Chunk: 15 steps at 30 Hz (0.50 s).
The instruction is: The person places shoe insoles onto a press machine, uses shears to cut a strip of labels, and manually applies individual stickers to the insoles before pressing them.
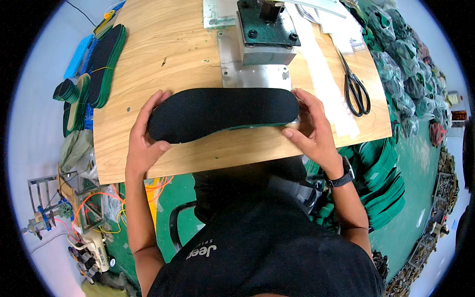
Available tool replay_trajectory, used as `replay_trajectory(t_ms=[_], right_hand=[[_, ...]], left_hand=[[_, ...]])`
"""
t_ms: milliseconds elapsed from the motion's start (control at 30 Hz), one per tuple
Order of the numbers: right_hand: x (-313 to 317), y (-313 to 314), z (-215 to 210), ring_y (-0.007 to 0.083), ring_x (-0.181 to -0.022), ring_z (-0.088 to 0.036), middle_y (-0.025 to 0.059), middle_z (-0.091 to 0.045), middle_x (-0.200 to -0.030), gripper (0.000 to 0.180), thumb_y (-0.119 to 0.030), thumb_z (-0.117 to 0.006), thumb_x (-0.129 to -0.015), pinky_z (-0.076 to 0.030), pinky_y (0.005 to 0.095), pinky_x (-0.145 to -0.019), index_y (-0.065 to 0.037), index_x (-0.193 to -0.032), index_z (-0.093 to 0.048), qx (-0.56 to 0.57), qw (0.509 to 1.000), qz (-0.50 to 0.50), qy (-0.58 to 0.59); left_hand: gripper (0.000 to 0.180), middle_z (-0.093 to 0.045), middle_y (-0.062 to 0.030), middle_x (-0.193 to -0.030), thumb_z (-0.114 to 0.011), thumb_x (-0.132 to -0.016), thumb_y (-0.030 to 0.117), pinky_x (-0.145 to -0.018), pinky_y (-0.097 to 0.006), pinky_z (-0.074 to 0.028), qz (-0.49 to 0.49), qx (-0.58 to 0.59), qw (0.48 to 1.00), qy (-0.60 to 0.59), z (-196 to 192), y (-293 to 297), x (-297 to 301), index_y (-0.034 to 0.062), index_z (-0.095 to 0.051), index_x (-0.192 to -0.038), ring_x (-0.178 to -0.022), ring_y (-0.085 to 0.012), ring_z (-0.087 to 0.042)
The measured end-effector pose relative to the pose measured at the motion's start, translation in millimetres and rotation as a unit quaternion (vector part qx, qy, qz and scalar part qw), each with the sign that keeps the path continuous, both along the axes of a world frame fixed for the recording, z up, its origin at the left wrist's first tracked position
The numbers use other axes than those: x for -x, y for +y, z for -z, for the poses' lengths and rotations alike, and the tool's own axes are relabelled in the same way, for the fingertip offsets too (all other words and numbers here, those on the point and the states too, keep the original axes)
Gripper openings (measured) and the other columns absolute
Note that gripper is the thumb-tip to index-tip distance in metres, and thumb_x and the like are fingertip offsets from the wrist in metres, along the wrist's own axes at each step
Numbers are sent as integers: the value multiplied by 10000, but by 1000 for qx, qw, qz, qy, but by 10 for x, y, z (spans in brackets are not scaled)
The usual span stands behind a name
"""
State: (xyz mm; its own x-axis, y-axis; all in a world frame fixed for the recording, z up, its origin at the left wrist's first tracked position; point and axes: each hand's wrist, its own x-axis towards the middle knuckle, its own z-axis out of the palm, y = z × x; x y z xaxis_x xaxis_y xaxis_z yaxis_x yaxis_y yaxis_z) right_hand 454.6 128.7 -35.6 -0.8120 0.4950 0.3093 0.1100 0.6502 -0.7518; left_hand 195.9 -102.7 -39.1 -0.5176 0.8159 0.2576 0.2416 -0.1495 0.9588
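A stack of black shoe insoles [222, 111] with a thin green edge lies level across my front, over the near part of the table. My left hand [148, 133] curls round its left end, thumb on the near side. Round the right end my right hand [312, 128] is wrapped, its thumb near the front edge. How many insoles the stack holds cannot be made out. Just beyond it stands a metal press [267, 37] with a dark green bolted plate, on a steel base plate [255, 74].
Black scissors [355, 91] lie at the table's right. At the left edge sits a banded bundle of insoles [106, 67] beside a blue basket [89, 114]. Green insole piles [381, 183] stand on the floor at right, with bagged goods [403, 64] beyond. An air compressor [96, 252] is at lower left.
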Motion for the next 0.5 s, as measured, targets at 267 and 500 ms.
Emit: replay_trajectory(t_ms=[267,500], right_hand=[[13,-55,-4,372,-1153,-444,205,-491,-1239,731,-193,-796,-677,-360,426,-998,6,-1278,-430,-116,993,-1,-6],[48,-6,-115,359,-1091,-466,193,-521,-1155,682,-208,-808,-660,-402,415,-937,9,-1209,-468,-156,988,-5,-22]], left_hand=[[911,-497,-135,-1324,-821,-514,205,-1064,-359,-309,19,117,975,188,-34,-85,175,46,-453,-1332,-1251,-269,-448],[926,-504,-134,-1314,-842,-496,146,-1063,-347,-313,38,124,981,146,1,-179,244,50,-446,-1327,-1251,-252,-447]])
